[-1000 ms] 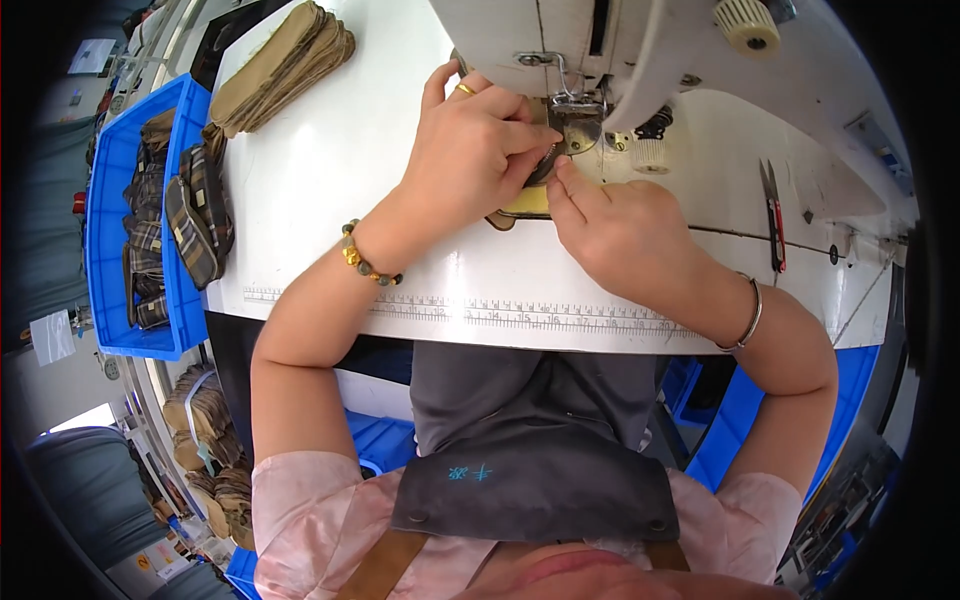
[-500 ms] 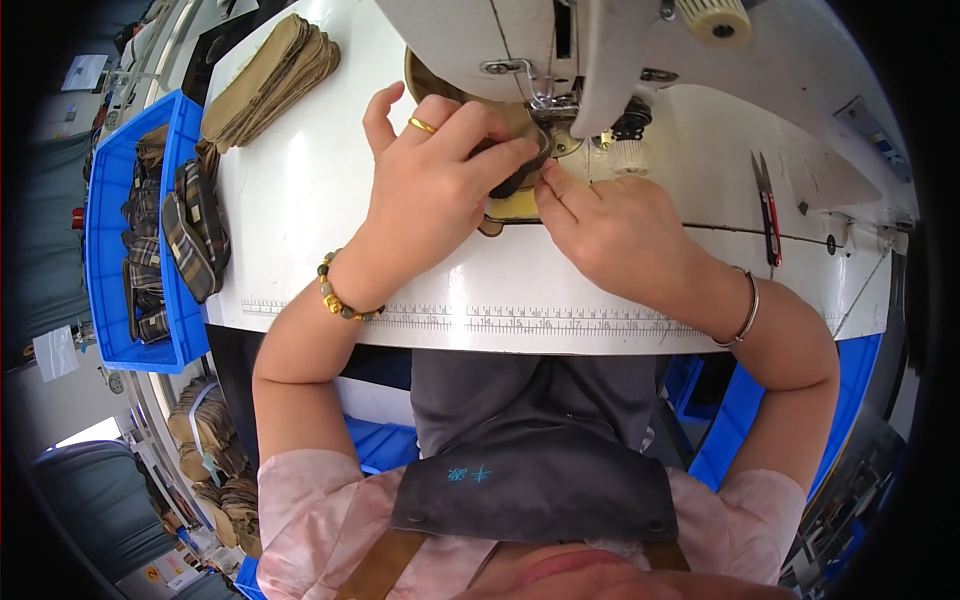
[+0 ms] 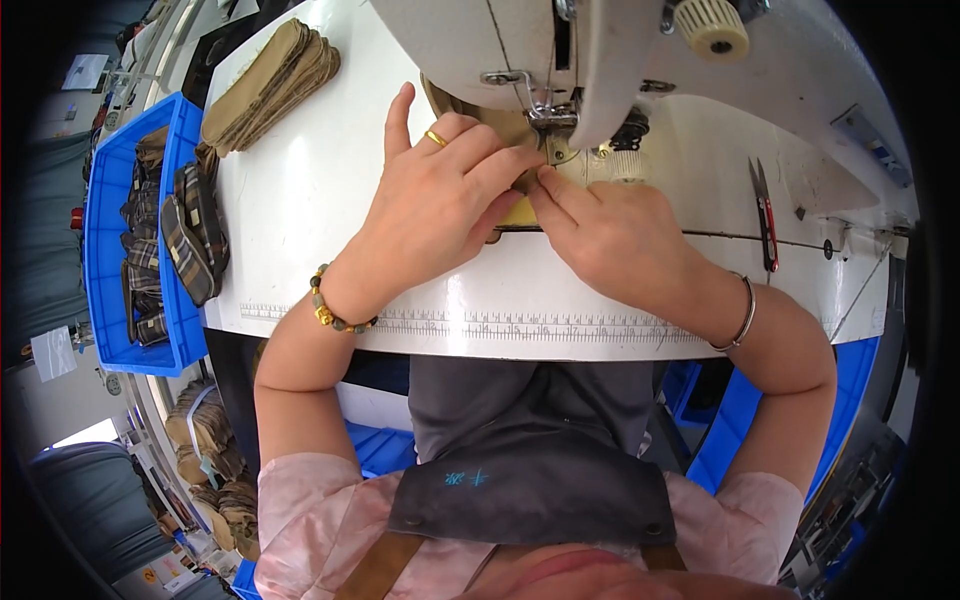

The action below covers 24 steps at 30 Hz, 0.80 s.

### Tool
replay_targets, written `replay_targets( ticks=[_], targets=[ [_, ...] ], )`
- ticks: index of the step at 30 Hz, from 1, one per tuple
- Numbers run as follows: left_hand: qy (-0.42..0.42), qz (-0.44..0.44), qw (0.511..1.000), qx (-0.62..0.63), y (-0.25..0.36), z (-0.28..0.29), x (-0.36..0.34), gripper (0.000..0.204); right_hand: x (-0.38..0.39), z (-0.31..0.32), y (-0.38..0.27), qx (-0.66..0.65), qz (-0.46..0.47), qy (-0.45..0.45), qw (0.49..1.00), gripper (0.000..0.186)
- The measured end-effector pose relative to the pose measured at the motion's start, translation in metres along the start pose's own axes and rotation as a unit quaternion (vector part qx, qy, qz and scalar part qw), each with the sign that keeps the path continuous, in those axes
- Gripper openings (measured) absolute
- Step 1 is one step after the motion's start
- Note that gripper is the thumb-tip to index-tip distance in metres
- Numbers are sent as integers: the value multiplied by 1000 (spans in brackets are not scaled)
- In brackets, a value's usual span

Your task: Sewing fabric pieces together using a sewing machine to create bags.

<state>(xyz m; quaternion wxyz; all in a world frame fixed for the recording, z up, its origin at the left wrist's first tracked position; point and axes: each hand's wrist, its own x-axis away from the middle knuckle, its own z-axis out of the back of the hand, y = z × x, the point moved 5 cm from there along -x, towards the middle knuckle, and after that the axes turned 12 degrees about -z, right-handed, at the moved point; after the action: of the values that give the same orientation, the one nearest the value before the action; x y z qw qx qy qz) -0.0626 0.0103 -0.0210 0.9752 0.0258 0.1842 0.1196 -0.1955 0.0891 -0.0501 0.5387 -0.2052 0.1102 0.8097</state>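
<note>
A curved khaki fabric piece [image 3: 512, 124] lies beside the needle and presser foot [image 3: 553, 116] of a white sewing machine [image 3: 450, 45]. My left hand [image 3: 435, 195] pinches its near edge between thumb and index finger, with the little finger raised. Close on the right, my right hand [image 3: 610, 230] has thumb and index finger pressed together on the same edge. The two sets of fingertips almost meet just in front of the needle plate [image 3: 565, 155]. Much of the fabric is hidden behind my left fingers and the machine head.
A stack of long khaki fabric pieces [image 3: 270, 85] lies at the far left. Beside the table, a blue crate [image 3: 180, 330] holds plaid pouches, one plaid pouch [image 3: 195, 230] leaning over its rim. Red-handled thread snips [image 3: 768, 225] lie at right. A printed ruler [image 3: 540, 328] follows the front edge.
A dark, toothed-looking strip seen between my hands earlier is now covered. My left fingers have flattened over the fabric edge, and the left little finger has straightened upward.
</note>
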Motion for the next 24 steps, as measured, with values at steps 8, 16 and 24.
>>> replay_targets(
  ticks=[8, 16, 24],
  targets=[
    [27, 10, 998, 60, -14, -5, 1, 37, -7, 1, 10, -9, -75, -33, 997, 38],
    [50, -25, 998, -17, -1, -5, 2, 26, -3, -4, 8, -6, -66, -67, 996, 41],
    [92, -22, 986, -141, 7, -7, 2, 13, -2, -1, 5, 18, -68, -35, 997, 40]
  ],
)
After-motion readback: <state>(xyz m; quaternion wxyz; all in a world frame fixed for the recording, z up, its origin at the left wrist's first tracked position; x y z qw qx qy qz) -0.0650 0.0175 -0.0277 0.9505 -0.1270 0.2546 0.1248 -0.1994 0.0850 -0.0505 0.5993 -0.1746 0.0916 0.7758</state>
